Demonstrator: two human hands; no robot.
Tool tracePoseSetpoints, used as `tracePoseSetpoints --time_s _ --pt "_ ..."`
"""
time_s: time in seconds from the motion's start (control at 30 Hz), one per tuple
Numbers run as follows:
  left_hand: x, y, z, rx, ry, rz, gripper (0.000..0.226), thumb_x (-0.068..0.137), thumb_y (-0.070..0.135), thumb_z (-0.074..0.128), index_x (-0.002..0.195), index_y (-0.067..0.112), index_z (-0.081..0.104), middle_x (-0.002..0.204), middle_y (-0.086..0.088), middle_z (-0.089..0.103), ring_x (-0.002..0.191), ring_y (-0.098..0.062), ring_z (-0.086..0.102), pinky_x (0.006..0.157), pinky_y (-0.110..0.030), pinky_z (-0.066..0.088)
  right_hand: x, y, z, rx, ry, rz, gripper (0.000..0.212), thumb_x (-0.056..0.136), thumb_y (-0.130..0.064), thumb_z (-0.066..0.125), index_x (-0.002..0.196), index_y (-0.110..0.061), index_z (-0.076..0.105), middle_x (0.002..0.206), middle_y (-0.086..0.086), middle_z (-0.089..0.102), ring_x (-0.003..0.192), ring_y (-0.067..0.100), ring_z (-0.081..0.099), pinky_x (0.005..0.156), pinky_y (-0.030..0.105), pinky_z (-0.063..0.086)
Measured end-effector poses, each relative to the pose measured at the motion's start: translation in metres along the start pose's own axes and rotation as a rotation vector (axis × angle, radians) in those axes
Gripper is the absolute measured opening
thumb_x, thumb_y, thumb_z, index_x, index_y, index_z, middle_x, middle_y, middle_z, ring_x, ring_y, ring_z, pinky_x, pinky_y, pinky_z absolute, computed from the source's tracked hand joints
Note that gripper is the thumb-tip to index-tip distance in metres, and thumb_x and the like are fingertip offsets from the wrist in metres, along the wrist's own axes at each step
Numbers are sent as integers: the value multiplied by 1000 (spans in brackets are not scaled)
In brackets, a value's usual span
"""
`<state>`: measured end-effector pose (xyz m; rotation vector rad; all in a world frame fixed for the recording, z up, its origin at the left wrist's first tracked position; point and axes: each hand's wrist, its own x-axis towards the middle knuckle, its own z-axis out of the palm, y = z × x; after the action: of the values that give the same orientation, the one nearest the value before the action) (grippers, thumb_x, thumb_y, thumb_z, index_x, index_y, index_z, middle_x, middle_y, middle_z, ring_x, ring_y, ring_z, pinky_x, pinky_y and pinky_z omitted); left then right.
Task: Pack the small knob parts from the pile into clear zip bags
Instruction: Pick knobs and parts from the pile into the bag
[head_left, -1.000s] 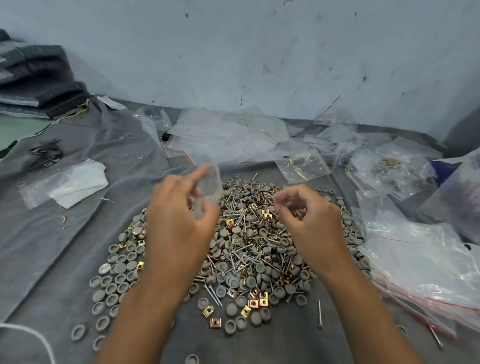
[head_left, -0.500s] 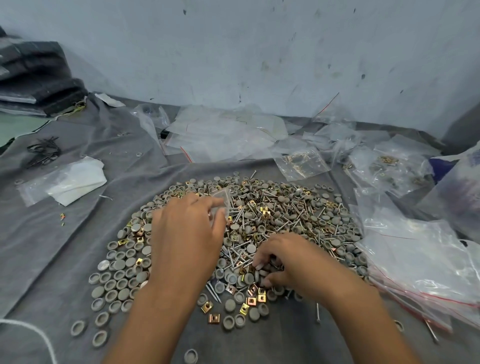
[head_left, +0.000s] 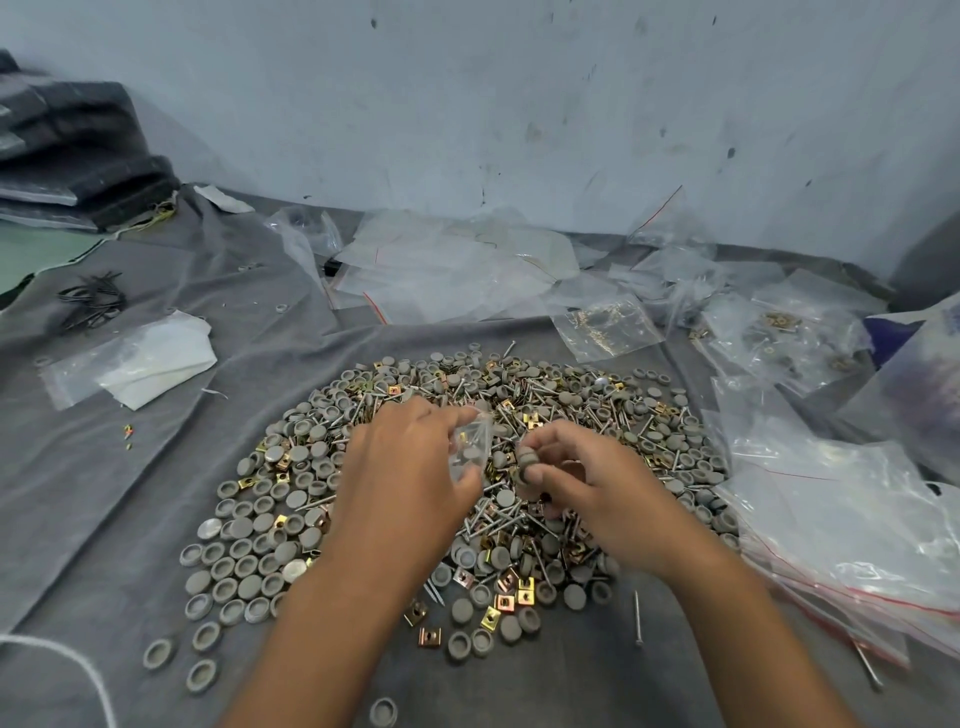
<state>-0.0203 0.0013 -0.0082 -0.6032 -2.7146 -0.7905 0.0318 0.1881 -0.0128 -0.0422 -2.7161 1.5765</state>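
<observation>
1. A grey cloth (head_left: 130, 493) is covering the whole work surface, lying in loose folds toward the left.
2. A heap of clear zip bags (head_left: 857, 525) with red seal lines is spreading along the right edge, and more bags (head_left: 457, 265) are lying flat near the wall behind.
3. The pile (head_left: 597, 415) of grey knob parts, brass-coloured clips and screws is sitting in the middle of the cloth, with caps laid in rough rows at its left side.
4. The left hand (head_left: 405, 478) is hovering over the pile's centre, its thumb and fingers pinching a small clear zip bag (head_left: 470, 447), which is hanging crumpled just above the parts.
5. The right hand (head_left: 597, 483) is staying just beside that bag, its fingers curled and pinching a few grey knob parts (head_left: 527, 462) at the fingertips, close to the bag's side.
6. A folded white sheet (head_left: 156, 364) inside a clear sleeve is lying well to the left.
7. A tangle of black wire pieces (head_left: 91, 304) is resting beyond it.
8. A single loose screw (head_left: 637, 618) is lying apart from the pile, near the right forearm.
</observation>
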Motion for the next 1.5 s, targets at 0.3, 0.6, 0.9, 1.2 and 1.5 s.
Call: tracePoseSetpoints --time_s 0.3,0.6,0.9,1.2,1.5 --pt "1 -2 1 12 41 44 49 84 42 71 131 36 61 81 24 37 87 -4 39 80 -27 30 16 -23 36 -103 325 -242 16 96 -20 69 111 -26 68 97 -17 71 92 -2 66 76 14 53" --pt "2 -3 0 -18 70 21 49 84 42 71 132 37 60 92 20 49 91 -4 42 83 -28 33 13 -22 34 -155 362 -259 17 84 -28 82 92 -32 68 82 -18 67 77 4 62 63 13 47" --pt "3 -2 -1 -13 19 20 54 84 37 69 137 36 56 93 19 45 93 -3 38 86 -29 36 14 -25 35 -179 341 -292 22 80 -30 85 81 -30 64 77 -18 64 73 2 57 64 12 43" --pt "0 -1 -7 -63 25 14 57 81 36 76 136 35 57 89 23 45 94 -4 43 93 -32 41 -4 -16 12 -363 112 -86 16 87 -40 77 92 -42 62 93 -27 62 76 -4 58 62 16 47" --pt "1 0 -8 -60 19 20 56 82 33 75 136 35 57 85 22 43 90 -6 43 89 -31 39 -17 -7 29 -735 -140 -71 23 89 -38 74 106 -43 59 108 -20 51 99 6 55 80 29 45"
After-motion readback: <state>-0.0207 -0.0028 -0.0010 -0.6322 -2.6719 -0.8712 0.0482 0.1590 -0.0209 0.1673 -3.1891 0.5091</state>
